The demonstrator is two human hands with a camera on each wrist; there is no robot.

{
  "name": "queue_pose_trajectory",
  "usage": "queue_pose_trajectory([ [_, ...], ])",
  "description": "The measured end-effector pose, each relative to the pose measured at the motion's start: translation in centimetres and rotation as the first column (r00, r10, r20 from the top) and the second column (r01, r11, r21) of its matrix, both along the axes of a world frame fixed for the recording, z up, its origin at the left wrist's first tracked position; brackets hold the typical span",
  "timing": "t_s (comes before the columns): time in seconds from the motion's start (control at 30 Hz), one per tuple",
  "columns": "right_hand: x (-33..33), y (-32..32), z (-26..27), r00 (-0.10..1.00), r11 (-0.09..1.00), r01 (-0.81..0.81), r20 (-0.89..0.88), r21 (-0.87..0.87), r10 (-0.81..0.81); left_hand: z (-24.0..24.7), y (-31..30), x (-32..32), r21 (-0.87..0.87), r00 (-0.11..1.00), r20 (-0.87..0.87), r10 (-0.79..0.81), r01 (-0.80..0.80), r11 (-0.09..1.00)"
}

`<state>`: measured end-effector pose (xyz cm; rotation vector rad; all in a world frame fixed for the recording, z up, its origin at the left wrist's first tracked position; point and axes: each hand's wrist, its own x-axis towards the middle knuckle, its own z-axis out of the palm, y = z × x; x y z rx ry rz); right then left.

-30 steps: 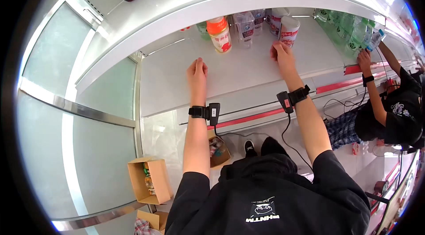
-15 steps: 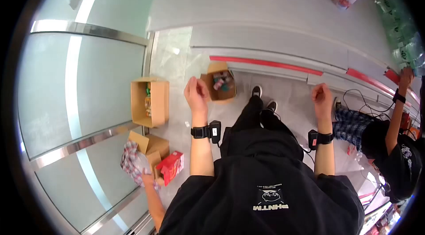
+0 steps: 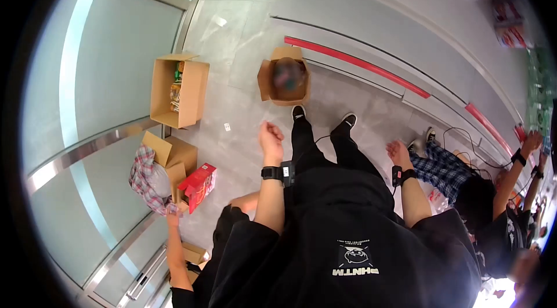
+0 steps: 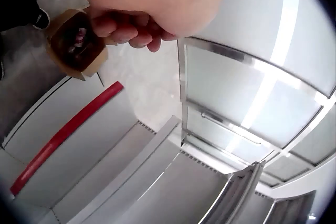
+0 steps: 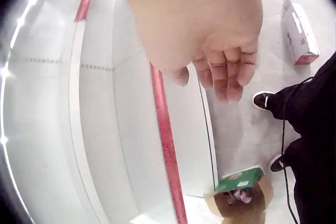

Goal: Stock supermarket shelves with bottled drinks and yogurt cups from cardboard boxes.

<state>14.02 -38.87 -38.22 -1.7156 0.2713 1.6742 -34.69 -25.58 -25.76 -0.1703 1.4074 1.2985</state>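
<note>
In the head view the left hand (image 3: pixel 271 139) hangs in the air below an open cardboard box (image 3: pixel 284 94) on the floor, its fingers loosely curled and holding nothing. The right hand (image 3: pixel 399 153) is in the air too, empty, fingers loosely bent. The left wrist view has the left hand (image 4: pixel 152 3) beside the same box, with small items inside that are too blurred to name. Relaxed fingers of the right hand (image 5: pixel 205 35) show in the right wrist view, touching nothing.
Shelving with a red strip (image 3: pixel 360 65) runs along the upper right. Another open box (image 3: pixel 193 96) stands by the glass wall. Below it are a box with checked cloth (image 3: pixel 148 177) and a red carton (image 3: pixel 199 186). Other people are at lower left and right.
The view has swung down from the shelf to the floor. Both hands have drawn back from near the shelf bottles and cups, and the right hand's fingers look looser.
</note>
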Motion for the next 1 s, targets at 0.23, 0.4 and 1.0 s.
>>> queue_pose_trajectory([
  [0.23,-10.0,11.8,0.2,0.969,0.964,-0.237,0.103,0.123,0.225,-5.7,0.1,-1.9,-0.114,0.843,-0.102,-0.529,0.518,0.848],
  [0.4,-21.5,18.7,-0.5,0.900,0.888,-0.436,0.077,0.147,0.429,-12.7,-0.7,-5.0,-0.348,0.695,-0.186,-0.694,0.615,0.708],
  [1.0,-41.6,37.7,-47.9,-0.302,-0.043,-0.948,0.847,-0.316,0.438,-48.4,14.0,-5.9,-0.070,0.804,-0.348,-0.483,0.491,0.868],
])
